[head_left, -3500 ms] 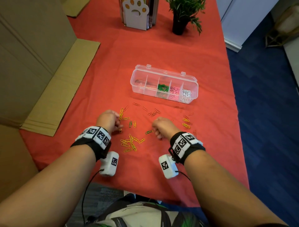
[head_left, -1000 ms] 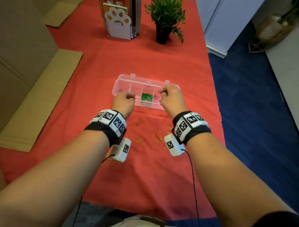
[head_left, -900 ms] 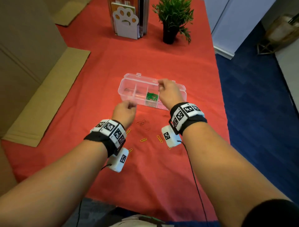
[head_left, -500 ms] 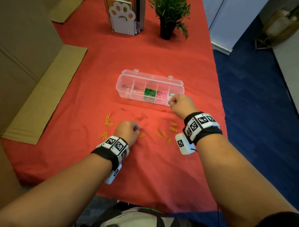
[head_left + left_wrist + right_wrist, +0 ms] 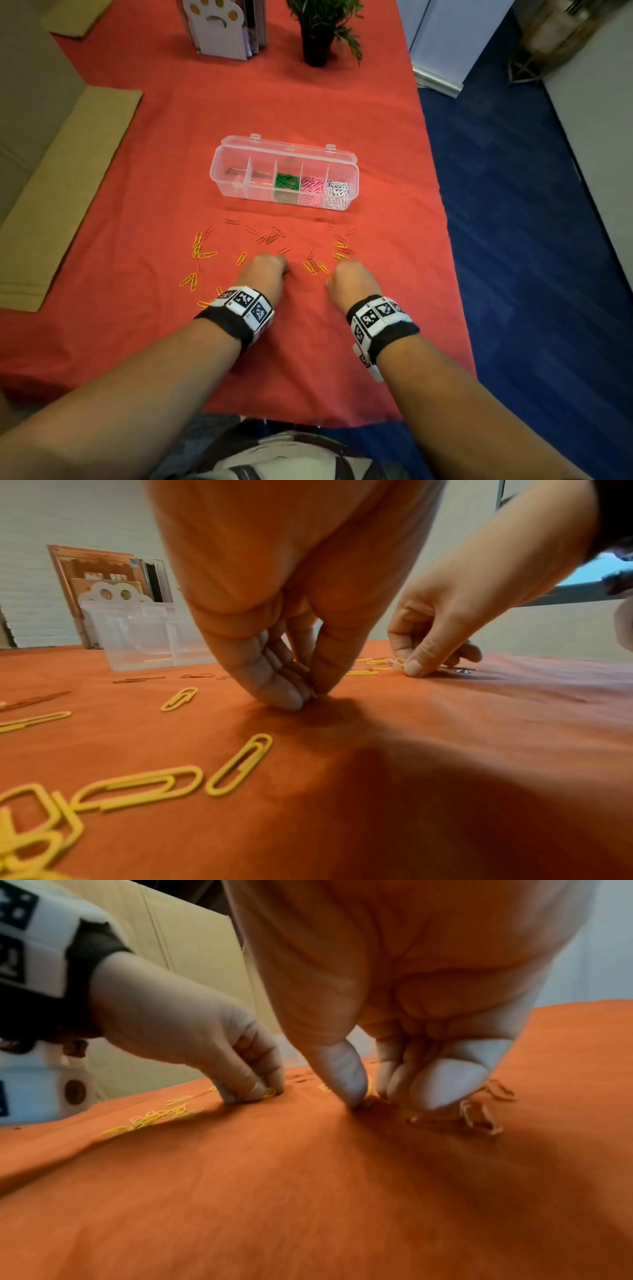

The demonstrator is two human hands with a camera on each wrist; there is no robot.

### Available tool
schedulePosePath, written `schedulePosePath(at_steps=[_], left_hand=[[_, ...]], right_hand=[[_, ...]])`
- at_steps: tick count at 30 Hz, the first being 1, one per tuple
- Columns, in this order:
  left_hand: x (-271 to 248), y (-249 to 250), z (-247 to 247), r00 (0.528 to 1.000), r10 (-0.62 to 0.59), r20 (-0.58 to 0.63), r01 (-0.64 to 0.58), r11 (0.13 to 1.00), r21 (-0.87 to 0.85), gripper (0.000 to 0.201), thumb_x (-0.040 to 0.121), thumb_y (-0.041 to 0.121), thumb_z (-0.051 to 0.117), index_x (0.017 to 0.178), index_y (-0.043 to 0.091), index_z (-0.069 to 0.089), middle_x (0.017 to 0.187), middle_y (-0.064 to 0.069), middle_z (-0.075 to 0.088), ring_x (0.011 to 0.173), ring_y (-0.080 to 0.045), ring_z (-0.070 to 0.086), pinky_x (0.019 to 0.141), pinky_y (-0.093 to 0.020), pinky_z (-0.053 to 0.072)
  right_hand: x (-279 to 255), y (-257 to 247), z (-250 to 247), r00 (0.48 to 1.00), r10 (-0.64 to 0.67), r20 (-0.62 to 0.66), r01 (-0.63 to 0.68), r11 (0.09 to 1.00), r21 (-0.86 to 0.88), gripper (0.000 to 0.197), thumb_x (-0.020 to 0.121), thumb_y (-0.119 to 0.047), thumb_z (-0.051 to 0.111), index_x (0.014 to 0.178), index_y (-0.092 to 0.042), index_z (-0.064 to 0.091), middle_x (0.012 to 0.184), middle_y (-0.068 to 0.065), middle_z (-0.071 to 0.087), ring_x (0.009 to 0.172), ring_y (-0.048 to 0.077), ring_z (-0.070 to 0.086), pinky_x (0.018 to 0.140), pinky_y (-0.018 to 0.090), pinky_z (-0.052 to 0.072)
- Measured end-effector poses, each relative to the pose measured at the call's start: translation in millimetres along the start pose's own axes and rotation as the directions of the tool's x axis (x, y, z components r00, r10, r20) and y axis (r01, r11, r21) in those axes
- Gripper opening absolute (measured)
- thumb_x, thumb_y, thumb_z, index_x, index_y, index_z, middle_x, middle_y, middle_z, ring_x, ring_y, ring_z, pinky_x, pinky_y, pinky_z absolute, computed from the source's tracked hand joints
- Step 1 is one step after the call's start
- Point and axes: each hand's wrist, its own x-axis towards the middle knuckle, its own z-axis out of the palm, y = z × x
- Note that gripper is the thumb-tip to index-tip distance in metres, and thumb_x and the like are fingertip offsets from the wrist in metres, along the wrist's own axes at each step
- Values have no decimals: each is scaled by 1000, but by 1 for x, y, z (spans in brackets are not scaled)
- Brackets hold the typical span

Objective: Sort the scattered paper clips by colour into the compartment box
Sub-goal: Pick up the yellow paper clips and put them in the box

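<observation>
Your left hand (image 5: 265, 274) and right hand (image 5: 349, 279) both pinching yellow clips (image 5: 313, 693) on the cloth (image 5: 308, 359), now back from the box (image 5: 239, 192).

Bare forearms, 2 black wristbands (image 5: 219, 317) with white square-coded marker blocks (image 5: 375, 317), white wrist cameras (image 5: 37, 1093)

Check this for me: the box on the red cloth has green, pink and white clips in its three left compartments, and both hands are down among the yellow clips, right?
Nearly. In the head view the compartment box holds the green clips, pink clips and white clips in its three right compartments, not the left. The rest stands: left hand and right hand are down among the yellow clips.
</observation>
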Motion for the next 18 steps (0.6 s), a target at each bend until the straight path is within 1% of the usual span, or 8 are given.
schedulePosePath(at_steps=[3, 7, 9, 11, 13, 15, 17, 18], left_hand=[[-4, 3, -2, 999, -17, -27, 14, 994, -108, 29, 84, 7, 48, 107, 12, 66, 110, -19, 62, 104, -34, 58, 91, -35, 47], [-6, 10, -9, 988, -153, 18, 148, 906, -397, 18, 84, 9, 48, 91, 12, 64, 100, -15, 64, 93, -32, 61, 86, -34, 49], [-3, 13, -12, 969, -225, 105, 244, 787, -567, 17, 84, 7, 43, 79, 16, 57, 83, -12, 66, 75, -29, 62, 73, -33, 51], [-1, 20, -15, 955, -238, 176, 293, 674, -678, 27, 83, -1, 38, 70, 19, 50, 68, -6, 57, 57, -20, 52, 59, -26, 44], [-1, 29, -20, 949, -211, 234, 314, 587, -746, 32, 81, -9, 32, 69, 17, 45, 62, -6, 51, 53, -17, 49, 50, -23, 40], [1, 37, -22, 941, -181, 285, 338, 528, -779, 34, 79, -15, 28, 68, 14, 42, 50, -5, 49, 54, -19, 49, 42, -20, 40], [4, 41, -20, 941, -168, 292, 336, 535, -775, 33, 78, -15, 32, 66, 13, 45, 42, -3, 49, 52, -20, 45, 42, -21, 36], [6, 41, -17, 951, -163, 261, 307, 584, -751, 30, 78, -11, 38, 66, 13, 50, 48, -4, 50, 52, -20, 44, 47, -23, 36]], right_hand=[[1, 0, 5, 999, -26, 22, 26, 1000, -7, 27, 85, -5, 45, 108, 2, 59, 115, 22, 60, 105, 36, 61, 87, 40, 51], [11, 10, -2, 998, -37, 41, 30, 986, 165, 19, 85, -12, 48, 98, -4, 61, 103, 19, 66, 99, 34, 63, 85, 36, 51], [15, 19, -9, 999, 21, 40, -35, 912, 408, 11, 83, -11, 51, 89, -16, 59, 84, 11, 63, 79, 32, 64, 71, 38, 56], [21, 27, -15, 993, 91, 76, -119, 794, 596, 20, 81, -6, 50, 81, -25, 55, 72, 2, 56, 59, 22, 56, 50, 30, 51], [29, 33, -19, 986, 141, 92, -166, 715, 679, 25, 83, -4, 48, 71, -25, 55, 65, -1, 53, 53, 15, 51, 49, 26, 45], [34, 35, -21, 976, 188, 109, -205, 625, 754, 26, 85, -5, 48, 67, -23, 52, 62, -1, 54, 51, 13, 50, 55, 26, 46], [37, 37, -19, 975, 193, 113, -207, 586, 784, 24, 84, -4, 50, 67, -22, 51, 62, -1, 54, 51, 12, 50, 57, 28, 47], [38, 37, -19, 979, 183, 92, -187, 612, 768, 24, 82, -4, 50, 66, -22, 51, 61, -3, 53, 50, 11, 49, 54, 26, 45]])
